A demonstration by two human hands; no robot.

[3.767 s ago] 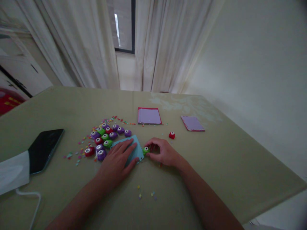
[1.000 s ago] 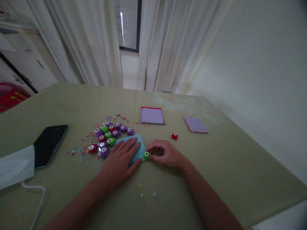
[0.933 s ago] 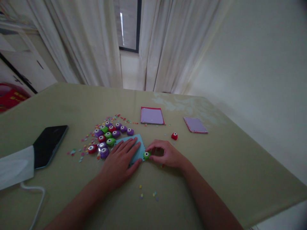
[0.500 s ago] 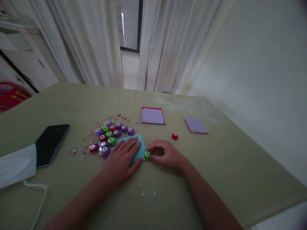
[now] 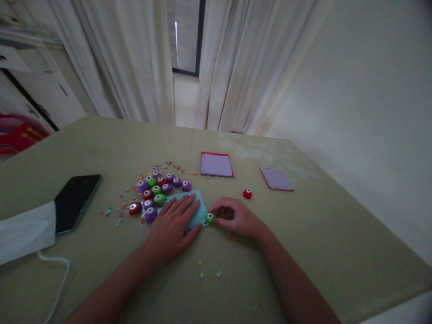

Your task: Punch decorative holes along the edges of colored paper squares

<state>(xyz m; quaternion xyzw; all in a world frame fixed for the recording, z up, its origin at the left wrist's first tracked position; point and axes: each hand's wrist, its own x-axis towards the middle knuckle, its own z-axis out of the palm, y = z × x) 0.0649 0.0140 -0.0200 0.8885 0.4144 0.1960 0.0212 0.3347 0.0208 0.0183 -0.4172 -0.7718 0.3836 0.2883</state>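
My left hand [image 5: 173,221] lies flat, fingers spread, on a light blue sheet of paper [image 5: 201,204], pressing it to the table. At the paper's lower right corner my right hand [image 5: 238,217] pinches a small green craft punch [image 5: 210,218] between thumb and fingers. The punch touches the paper's edge; whether the paper sits inside its slot I cannot make out. Just left of the paper, several more small punches in purple [image 5: 150,214], green [image 5: 159,199] and red [image 5: 135,208] are clustered. A single red punch [image 5: 247,193] stands beyond my right hand.
Punched paper bits [image 5: 121,215] are scattered around the cluster, with a few more [image 5: 219,274] near the front. Two stacks of lilac paper with red beneath, one at the back [image 5: 217,164] and one at right [image 5: 276,178], lie flat. A phone [image 5: 77,200], white sheet [image 5: 29,234] and white cable [image 5: 62,283] occupy the left.
The whole view has shifted slightly. Both hands keep the same pose, the left on the paper and the right on the green punch at its corner.
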